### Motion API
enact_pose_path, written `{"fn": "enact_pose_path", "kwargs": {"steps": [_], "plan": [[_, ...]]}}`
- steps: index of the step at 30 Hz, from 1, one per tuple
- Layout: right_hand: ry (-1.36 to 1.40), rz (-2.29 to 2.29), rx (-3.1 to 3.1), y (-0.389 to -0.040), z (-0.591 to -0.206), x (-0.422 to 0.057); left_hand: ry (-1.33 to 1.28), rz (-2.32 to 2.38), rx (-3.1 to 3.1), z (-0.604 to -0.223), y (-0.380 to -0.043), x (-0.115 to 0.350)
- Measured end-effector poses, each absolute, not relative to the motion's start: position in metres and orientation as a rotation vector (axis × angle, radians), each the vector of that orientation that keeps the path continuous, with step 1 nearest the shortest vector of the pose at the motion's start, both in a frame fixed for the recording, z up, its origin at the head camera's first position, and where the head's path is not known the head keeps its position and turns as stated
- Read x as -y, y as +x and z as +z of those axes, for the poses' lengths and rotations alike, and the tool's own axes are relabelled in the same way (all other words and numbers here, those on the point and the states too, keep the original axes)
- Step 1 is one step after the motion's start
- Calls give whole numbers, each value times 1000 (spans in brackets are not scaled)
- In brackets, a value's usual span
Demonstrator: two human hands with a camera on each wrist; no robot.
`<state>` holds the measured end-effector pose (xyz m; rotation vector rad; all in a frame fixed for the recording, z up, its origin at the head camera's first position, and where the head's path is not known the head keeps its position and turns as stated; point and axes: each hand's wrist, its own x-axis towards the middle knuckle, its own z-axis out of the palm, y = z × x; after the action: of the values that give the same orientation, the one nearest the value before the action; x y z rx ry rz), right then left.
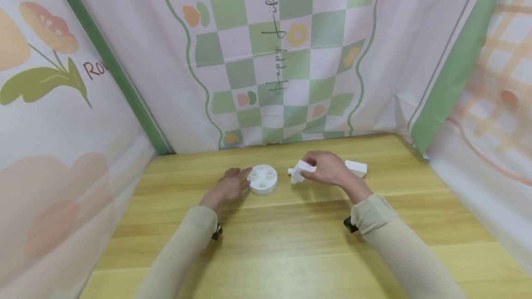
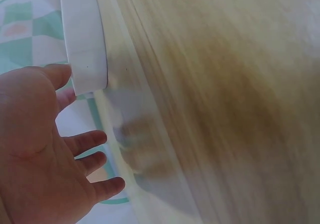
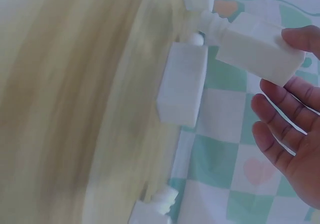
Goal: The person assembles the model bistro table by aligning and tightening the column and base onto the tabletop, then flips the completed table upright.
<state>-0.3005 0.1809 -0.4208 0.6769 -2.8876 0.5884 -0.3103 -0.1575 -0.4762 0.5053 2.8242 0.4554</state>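
Note:
A white round base (image 1: 262,187) with three round sockets in its top lies on the wooden table. My left hand (image 1: 230,186) is at its left side, fingers spread and fingertips right at the rim; the left wrist view shows the thumb and a finger by the base's side wall (image 2: 85,44). Between thumb and fingers, my right hand (image 1: 330,168) pinches a white rectangular block (image 3: 260,49) with a ridged, screw-like neck (image 3: 214,27). The block is tilted above the table, its neck pointing toward the base.
Behind the held block lies a second white block (image 3: 184,84) with a rounded end knob. Another white block (image 1: 356,168) lies right of my right hand. The wooden table (image 1: 274,253) ends at a printed cloth (image 1: 266,59) hanging behind, with more cloth at both sides.

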Motion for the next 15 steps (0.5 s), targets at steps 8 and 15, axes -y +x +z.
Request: {"fn": "enact_pose_path", "kwargs": {"steps": [8,15], "plan": [[747,582,2822,-307,-413,-162,518,433,-2831,-475,-313,157],[788,623,2830,-309,-408,-144,528,440,-2817,-476,-314,158]]}}
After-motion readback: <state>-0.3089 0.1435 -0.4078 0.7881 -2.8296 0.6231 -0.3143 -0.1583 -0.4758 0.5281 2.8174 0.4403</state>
